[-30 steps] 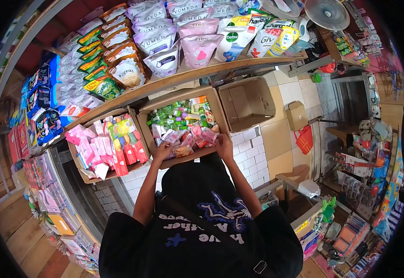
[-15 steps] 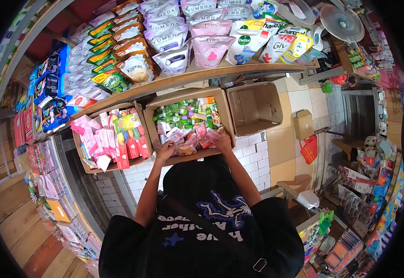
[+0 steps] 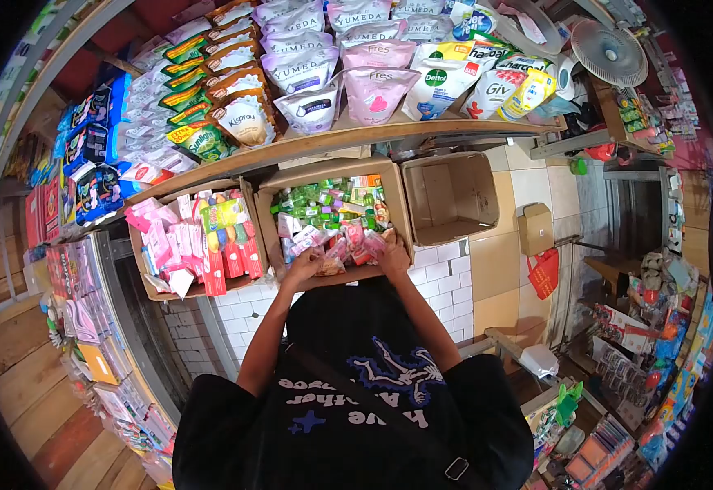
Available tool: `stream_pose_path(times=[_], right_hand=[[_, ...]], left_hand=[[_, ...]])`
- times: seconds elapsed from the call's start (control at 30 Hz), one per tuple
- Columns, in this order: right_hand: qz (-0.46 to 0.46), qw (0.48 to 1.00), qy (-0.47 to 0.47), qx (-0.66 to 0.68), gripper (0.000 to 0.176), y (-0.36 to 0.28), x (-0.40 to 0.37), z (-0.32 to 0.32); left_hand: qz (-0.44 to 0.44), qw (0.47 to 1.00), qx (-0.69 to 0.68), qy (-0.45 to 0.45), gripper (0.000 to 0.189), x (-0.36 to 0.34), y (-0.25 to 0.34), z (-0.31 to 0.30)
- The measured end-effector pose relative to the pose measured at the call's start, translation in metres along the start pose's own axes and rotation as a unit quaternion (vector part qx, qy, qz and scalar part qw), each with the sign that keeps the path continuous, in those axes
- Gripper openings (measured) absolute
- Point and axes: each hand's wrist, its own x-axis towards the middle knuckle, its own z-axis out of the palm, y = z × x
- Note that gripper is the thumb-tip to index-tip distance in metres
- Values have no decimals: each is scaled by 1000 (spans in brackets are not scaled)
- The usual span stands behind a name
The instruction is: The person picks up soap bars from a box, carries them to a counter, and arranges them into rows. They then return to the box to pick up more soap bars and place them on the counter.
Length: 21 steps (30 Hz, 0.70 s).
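Observation:
An open cardboard box (image 3: 332,173) stands before me, holding small green bottles (image 3: 311,198) at the back and pink-and-white packets (image 3: 359,237) at the front. My left hand (image 3: 303,266) is at the front left of these packets, its fingers closed at the edge of a small packet (image 3: 330,266). At the front right corner, my right hand (image 3: 395,256) has its bent fingers against the pink packets. What lies under its fingertips is too small to make out.
To the left, another cardboard box (image 3: 250,214) holds pink and red packs. A brown cardboard box (image 3: 449,198) stands to the right. Behind runs a wooden shelf edge (image 3: 348,140) with rows of refill pouches (image 3: 377,91). A fan (image 3: 610,51) is at the upper right.
My left hand has shifted slightly right, closer to the small packet. My right hand stays at the front right corner, its fingers a little more bent. The view has tilted slightly.

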Motion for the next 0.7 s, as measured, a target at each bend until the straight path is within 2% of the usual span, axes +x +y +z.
stream_pose_path(times=[0.1,0.13,0.2,0.23,0.27,0.37,0.4,0.5,0.6,0.7], right_hand=[[-57,993,-63,-81,45,-14,1,1],[-138,983,68,-97,40,-22,-4,8],[-204,979,-25,-16,39,-31,-7,16],[-236,969,-72,24,38,-26,-8,30],[-244,959,-125,78,41,-23,-6,52],[-186,947,-243,101,44,-34,-9,76],[-214,954,-193,78,42,-38,-15,77],[-221,948,-203,103,35,-45,-16,77],[-210,912,-302,182,29,-44,-7,72],[-225,897,-266,273,28,-41,-7,62]], left_hand=[[14,1000,21,14,27,-5,3,-6],[34,999,-18,15,26,-7,2,-6],[73,993,-95,18,25,-10,-1,-8],[47,994,-92,18,26,-14,4,-11],[21,996,-89,18,28,-18,9,-14],[-46,996,-60,40,31,-39,43,-22],[-67,995,-47,51,32,-41,43,-24],[-13,994,-102,48,36,-46,31,-27],[-40,993,-102,53,36,-49,30,-28],[-83,994,-64,39,34,-43,25,-27]])
